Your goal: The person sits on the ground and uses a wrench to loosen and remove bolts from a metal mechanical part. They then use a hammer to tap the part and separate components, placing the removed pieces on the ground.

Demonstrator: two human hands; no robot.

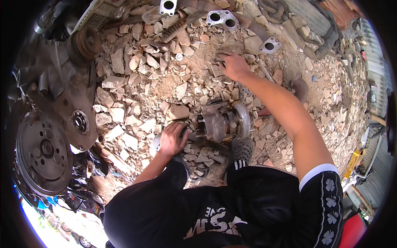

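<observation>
A rusty turbocharger (219, 123) with a paler round housing on its right side lies on the rubble between my feet. My left hand (171, 138) is just left of it, fingers curled round something small and dark that I cannot make out. Farther off and to the right, my right hand (232, 66) reaches down to the stones with its fingers stretched apart. Beneath those fingertips sits a small dark piece, too unclear to name. Beyond the right hand lies a flat metal gasket (222, 14) with two large holes. A smaller one-hole gasket (270, 50) rests to its right.
Broken stones and tile pieces (140, 62) cover the ground. On the left stand a large round metal plate (31, 153) and a grooved pulley (84, 43). Another gasket (163, 9) lies at the far edge. A heavy chain (275, 10) and corrugated sheets (374, 53) are at the right.
</observation>
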